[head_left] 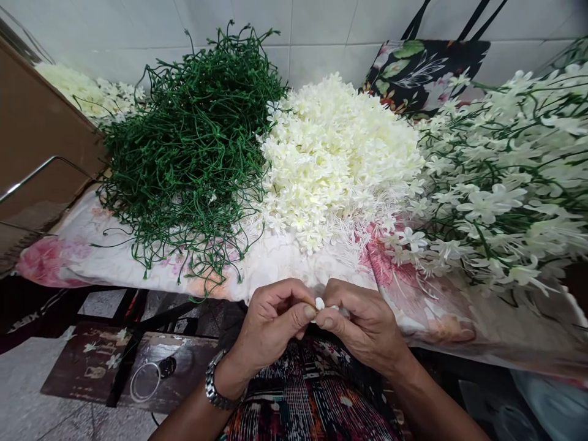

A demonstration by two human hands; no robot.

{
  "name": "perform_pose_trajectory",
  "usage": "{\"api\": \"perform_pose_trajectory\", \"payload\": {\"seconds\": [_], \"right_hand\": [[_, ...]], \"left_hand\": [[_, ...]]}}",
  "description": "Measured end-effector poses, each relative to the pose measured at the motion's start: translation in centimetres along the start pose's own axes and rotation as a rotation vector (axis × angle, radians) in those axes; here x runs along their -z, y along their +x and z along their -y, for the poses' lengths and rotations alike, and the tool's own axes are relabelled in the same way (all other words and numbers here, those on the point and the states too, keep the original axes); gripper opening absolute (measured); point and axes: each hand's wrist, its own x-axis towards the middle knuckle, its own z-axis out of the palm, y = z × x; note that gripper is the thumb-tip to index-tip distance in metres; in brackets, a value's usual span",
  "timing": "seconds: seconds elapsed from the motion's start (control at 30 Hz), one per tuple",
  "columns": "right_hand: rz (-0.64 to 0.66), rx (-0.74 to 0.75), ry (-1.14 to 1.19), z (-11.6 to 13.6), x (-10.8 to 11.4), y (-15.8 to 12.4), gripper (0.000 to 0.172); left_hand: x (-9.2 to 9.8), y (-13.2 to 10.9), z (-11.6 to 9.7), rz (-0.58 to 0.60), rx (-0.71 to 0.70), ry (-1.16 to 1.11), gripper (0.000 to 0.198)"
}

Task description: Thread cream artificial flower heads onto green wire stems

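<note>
My left hand (271, 321) and my right hand (365, 324) meet at the near edge of the table, both pinched together on a small white artificial flower piece (320, 303). A metal watch (215, 386) sits on my left wrist. Straight ahead lies a heap of loose white blossoms (335, 159). A tangled mound of green plastic stems (193, 153) is to its left. On the right lies a pile of assembled sprays (505, 177), white flowers on green stems.
A floral cloth (92, 245) covers the table. A brown cardboard box (37, 141) stands at the left, with more white blossoms (82, 92) behind it. A dark floral bag (422, 70) leans on the tiled wall. A low dark stool (138, 361) stands on the floor.
</note>
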Motion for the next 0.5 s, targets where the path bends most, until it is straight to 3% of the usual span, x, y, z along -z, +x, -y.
{"api": "perform_pose_trajectory", "payload": {"seconds": [0.23,0.5], "right_hand": [[0.037,-0.054,-0.042,0.2,0.2,0.0,0.024],[-0.087,-0.001,-0.159,-0.1,-0.1,0.0,0.034]], "left_hand": [[-0.2,-0.1,0.5,-0.121,-0.052,0.123,0.029],[-0.4,-0.1,-0.6,0.03,-0.012,0.291,0.034]]}}
